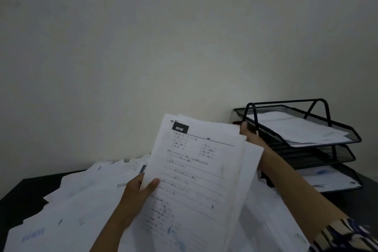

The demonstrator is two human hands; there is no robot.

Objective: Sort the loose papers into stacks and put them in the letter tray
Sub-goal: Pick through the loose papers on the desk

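So the left hand (pixel 141 188) pinches a raised sheaf of printed worksheets (pixel 196 172) at its left edge, thumb on top. The right hand (pixel 248 133) is mostly hidden behind it, near the black mesh letter tray (pixel 347 129), so can't tell its grip. Loose papers (pixel 71 200) cover the dark desk (pixel 22 190); print's too blurry to read.
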